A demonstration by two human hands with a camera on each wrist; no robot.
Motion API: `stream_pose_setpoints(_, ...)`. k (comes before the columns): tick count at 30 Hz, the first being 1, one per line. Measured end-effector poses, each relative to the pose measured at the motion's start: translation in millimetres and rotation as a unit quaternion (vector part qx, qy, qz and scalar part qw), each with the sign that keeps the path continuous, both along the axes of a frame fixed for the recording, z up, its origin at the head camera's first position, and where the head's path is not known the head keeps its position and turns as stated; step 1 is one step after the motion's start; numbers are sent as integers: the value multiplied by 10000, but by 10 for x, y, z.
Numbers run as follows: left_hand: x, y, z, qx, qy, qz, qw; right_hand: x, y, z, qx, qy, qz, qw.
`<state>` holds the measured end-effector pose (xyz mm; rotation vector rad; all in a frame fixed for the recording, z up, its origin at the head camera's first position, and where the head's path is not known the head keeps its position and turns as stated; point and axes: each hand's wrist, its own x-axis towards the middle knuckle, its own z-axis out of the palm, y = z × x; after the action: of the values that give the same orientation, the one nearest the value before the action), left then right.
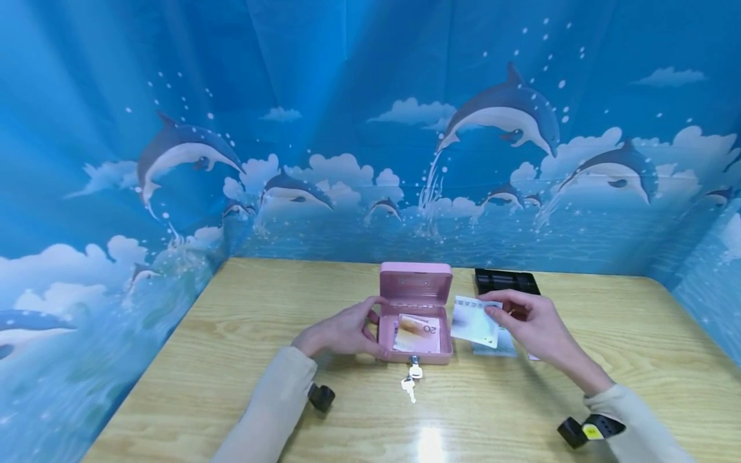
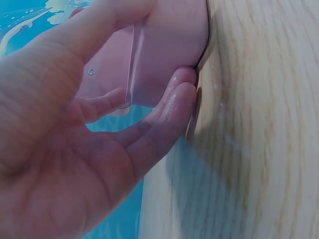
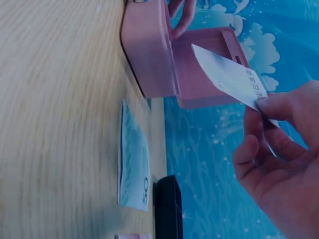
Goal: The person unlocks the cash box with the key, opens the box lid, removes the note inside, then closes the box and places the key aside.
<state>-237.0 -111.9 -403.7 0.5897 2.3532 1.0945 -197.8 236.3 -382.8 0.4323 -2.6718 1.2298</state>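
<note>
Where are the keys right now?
In the head view, the keys are low, just right of centre, at the front of the pink box, to the right of the left hand.

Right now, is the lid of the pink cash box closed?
No, the lid stands raised at the back, leaving the banknotes in the pink cash box exposed.

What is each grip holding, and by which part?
The right grip pinches a note near its upper right corner in the head view; the left grip holds the box by its left side.
</note>
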Motion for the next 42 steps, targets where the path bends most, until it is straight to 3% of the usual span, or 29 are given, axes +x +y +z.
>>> stream_pose_setpoints(20,-1,-15,4,186,-137,-19,9997,60,415,49,219,330,-313,9987)
stream_pose_setpoints(42,16,-26,-12,103,-79,44,9999,126,912,80,615,27,-872,9943)
